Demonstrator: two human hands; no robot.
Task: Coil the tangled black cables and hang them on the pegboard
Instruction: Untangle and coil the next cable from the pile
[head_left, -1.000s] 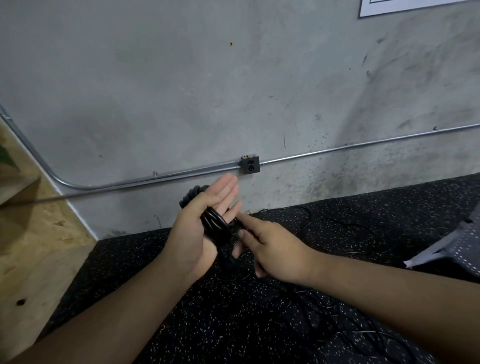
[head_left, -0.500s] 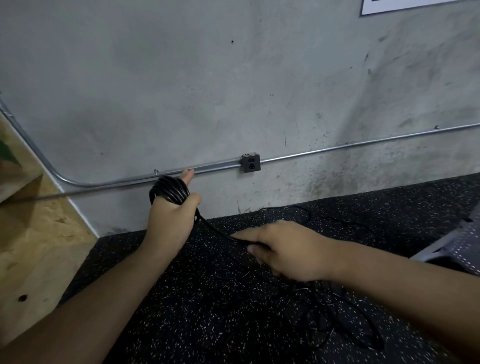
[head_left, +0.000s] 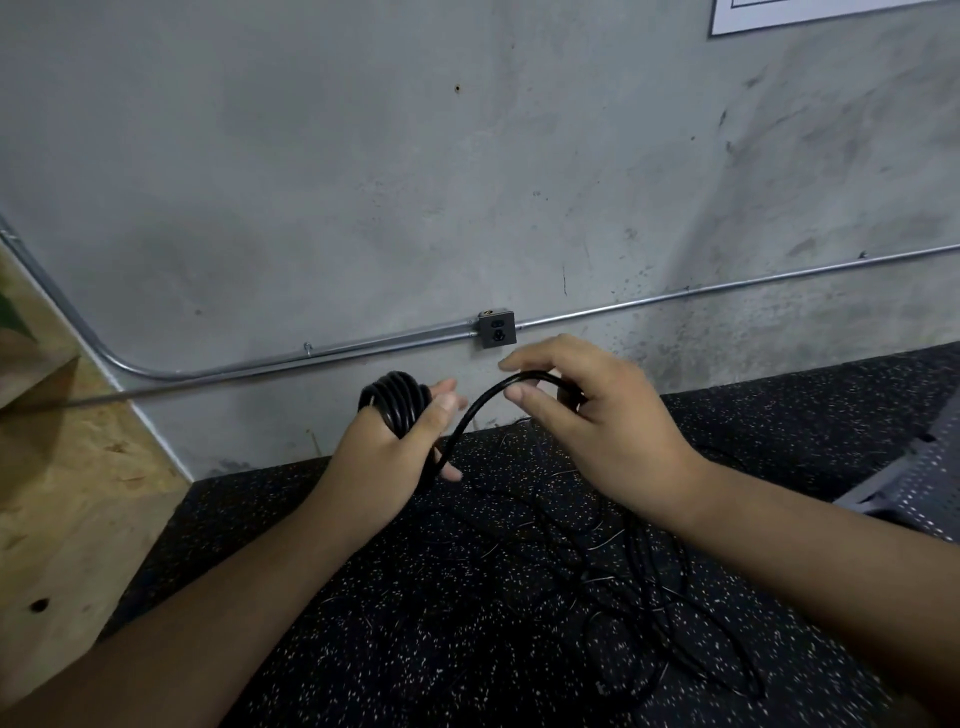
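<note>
Black cable (head_left: 478, 408) is noted at centre frame, rising in an arch between the person's two hands. Its wound portion forms a coil (head_left: 396, 408) of several tight loops wrapped round the left hand (head_left: 387, 462), just left of centre; that hand shows its back to the viewer, fingers (head_left: 444, 397) extended rather than clenched, and carries the loops rather than grasping them. The right hand (head_left: 608, 426), just right of centre, pinches the arch near its top between thumb and curled fingers. From there the cable drops out of sight behind the palm. A loose tangle (head_left: 654, 603) of thin black line lies spread on the black speckled floor mat (head_left: 337, 639) in the lower right of the frame, beneath the right forearm. Behind the hands stands a grey concrete wall (head_left: 363, 171). A metal conduit (head_left: 322, 352) runs across it to a dark outlet box (head_left: 497, 329), directly above the gap between the hands. A plywood panel (head_left: 57, 499) occupies the left edge, a grey perforated sheet (head_left: 924, 480) the right edge, and a white sheet (head_left: 831, 13) the upper right corner.
</note>
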